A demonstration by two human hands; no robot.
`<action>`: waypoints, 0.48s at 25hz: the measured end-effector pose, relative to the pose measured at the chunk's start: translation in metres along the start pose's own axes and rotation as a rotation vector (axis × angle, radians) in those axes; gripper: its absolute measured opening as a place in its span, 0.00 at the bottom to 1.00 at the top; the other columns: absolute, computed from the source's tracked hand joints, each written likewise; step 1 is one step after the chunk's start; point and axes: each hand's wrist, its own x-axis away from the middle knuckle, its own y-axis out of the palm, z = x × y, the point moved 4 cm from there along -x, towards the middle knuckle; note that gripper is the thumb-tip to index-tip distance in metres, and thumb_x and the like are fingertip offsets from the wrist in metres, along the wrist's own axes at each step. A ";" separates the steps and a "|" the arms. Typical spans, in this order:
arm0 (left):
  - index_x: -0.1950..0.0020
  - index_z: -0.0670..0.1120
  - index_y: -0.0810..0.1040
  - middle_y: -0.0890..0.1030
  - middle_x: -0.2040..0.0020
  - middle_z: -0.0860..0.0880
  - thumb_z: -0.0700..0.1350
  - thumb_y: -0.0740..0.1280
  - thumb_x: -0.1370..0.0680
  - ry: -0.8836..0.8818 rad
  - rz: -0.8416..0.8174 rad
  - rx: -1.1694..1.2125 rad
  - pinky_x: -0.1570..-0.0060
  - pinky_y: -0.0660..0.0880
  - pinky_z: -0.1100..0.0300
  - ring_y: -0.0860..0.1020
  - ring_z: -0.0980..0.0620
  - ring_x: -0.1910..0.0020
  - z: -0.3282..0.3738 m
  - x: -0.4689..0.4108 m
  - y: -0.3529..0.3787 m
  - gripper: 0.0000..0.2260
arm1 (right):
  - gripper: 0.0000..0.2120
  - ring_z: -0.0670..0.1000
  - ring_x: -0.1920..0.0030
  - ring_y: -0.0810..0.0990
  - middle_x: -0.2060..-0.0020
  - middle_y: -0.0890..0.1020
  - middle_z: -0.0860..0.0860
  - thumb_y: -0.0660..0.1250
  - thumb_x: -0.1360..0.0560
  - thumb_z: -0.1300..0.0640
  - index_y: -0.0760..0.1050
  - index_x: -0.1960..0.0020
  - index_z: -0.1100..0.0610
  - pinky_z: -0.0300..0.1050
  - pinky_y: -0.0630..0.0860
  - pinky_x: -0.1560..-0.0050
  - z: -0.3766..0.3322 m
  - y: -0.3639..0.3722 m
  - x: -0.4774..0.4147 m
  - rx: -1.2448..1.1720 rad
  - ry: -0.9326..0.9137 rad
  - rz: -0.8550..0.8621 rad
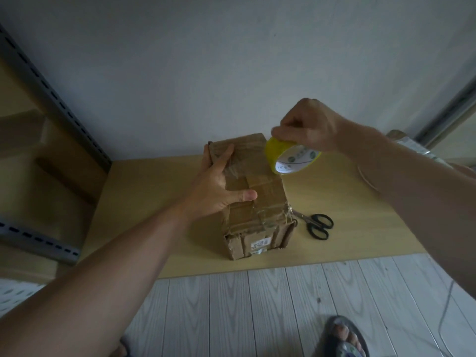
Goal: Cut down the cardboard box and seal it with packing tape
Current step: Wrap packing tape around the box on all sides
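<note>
Counting items first: 1 cardboard box (257,202), 1 tape roll (291,158), 1 pr scissors (316,225), 2 hands.

Box: sits approx. mid-table (141,202) on the light wood top, flaps closed, w/ several overlapping tape strips across the top. We see 1 white label on the near side face; the print is too small to read. Near edges are ragged and creased.

L hand (219,186): lies flat on the box top, left half. Fingers are straight and spread, reaching toward the far edge, thumb out sideways on the top. It presses and grips nothing.

R hand (306,127): comes from above, fingers curled round the roll's rim, holding it. The roll is yellow w/ a white inner core and green print, tilted, at the box's far right top edge. We cannot tell whether it touches the cardboard.

Scissors: black handles, lying flat on the table just right of the box, blades pointing at the box's near right corner.

Misc.: 2 feet in sandals on the pale plank floor (231,305), the right one (345,336) in full view, the left one cut off by the frame edge. A grey slotted shelf upright (51,94) stands at left.
</note>
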 end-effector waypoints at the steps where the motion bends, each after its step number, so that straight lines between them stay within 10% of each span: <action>1: 0.18 0.58 0.50 0.33 0.19 0.55 0.70 0.76 0.43 0.010 -0.005 0.007 0.22 0.46 0.58 0.40 0.58 0.20 0.001 0.003 0.000 0.59 | 0.24 0.46 0.77 0.63 0.78 0.63 0.50 0.64 0.26 0.46 0.63 0.74 0.57 0.41 0.62 0.73 0.006 -0.001 0.004 0.042 -0.020 -0.005; 12: 0.19 0.61 0.51 0.34 0.19 0.56 0.67 0.76 0.42 0.016 -0.007 0.007 0.25 0.46 0.61 0.43 0.62 0.23 0.001 0.000 0.001 0.57 | 0.24 0.45 0.80 0.65 0.81 0.65 0.47 0.67 0.25 0.48 0.65 0.76 0.54 0.43 0.66 0.73 0.062 0.033 0.034 0.255 -0.013 0.024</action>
